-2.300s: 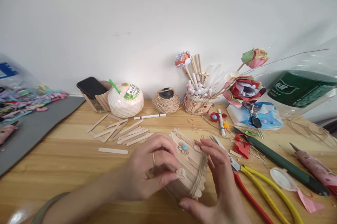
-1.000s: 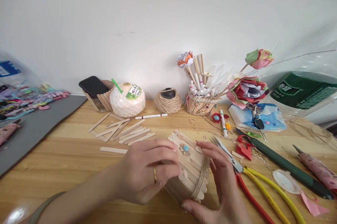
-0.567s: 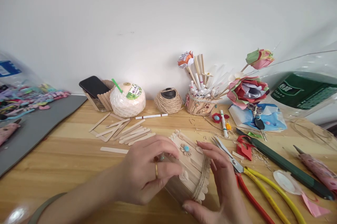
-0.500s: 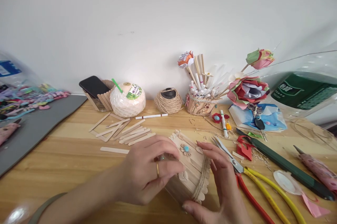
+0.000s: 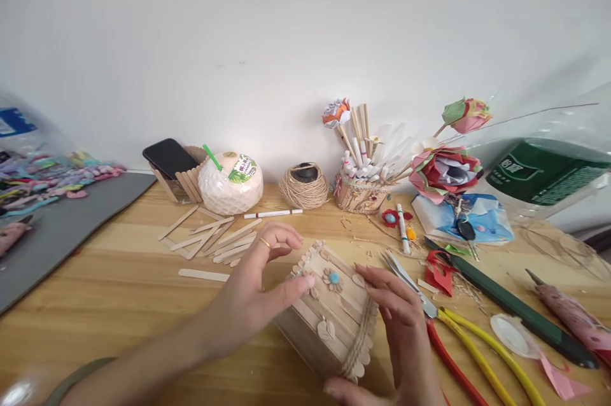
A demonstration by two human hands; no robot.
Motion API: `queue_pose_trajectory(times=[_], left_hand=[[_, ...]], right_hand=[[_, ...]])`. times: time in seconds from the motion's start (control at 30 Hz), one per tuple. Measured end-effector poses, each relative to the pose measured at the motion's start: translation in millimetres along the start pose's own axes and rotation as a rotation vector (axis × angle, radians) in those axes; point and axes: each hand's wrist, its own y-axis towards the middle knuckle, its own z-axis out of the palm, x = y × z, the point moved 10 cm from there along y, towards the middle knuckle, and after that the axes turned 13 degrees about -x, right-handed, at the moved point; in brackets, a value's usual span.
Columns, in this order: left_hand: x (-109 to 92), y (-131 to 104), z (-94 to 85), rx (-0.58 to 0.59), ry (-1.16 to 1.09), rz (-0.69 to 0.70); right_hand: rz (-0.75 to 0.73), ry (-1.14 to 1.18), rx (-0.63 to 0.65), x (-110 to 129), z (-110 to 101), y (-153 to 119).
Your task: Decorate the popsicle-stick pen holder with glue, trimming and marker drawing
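Note:
A box of craft sticks (image 5: 334, 310) sits tilted in front of me, its decorated face turned up. Twine runs along its right edge. On that face are a flower with a blue centre (image 5: 333, 279), a pale leaf shape (image 5: 326, 329) and another small flower partly under my thumb. My right hand (image 5: 398, 317) grips the box along its right side, fingers at the top edge and thumb low. The thumb of my left hand (image 5: 267, 279) touches the face near the upper left corner; its fingers are spread from the thumb, beyond the left edge.
Loose craft sticks (image 5: 210, 234) lie left of the box, and a twine ball (image 5: 304, 185) stands behind. Scissors (image 5: 415, 285), yellow-handled pliers (image 5: 487, 349), a dark green tool (image 5: 515, 301) and a pink-wrapped tool (image 5: 570, 310) crowd the right. A decorated pot (image 5: 360, 197) holds markers and sticks.
My left hand has opened from a pinch over the leaf shape and moved up and left, uncovering more of the face. My right hand keeps its hold on the box.

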Motion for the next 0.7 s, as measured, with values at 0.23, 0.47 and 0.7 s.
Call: queue_pose_trajectory(times=[0.23,0.47,0.7], left_hand=[[11.6,-19.4,47.3,0.435,-0.433,-0.424],[16.8,-22.1,44.5,0.406,-0.42,-0.473],[14.3,-24.2,45.0,0.426,-0.387,-0.52]], right_hand=[[-0.065,-0.089,-0.036,3.6,-3.4,-2.9],[-0.244,-0.223,-0.076,16.8,0.0,-9.1],[-0.377,-0.288,-0.018,30.2,-1.8,-11.1]])
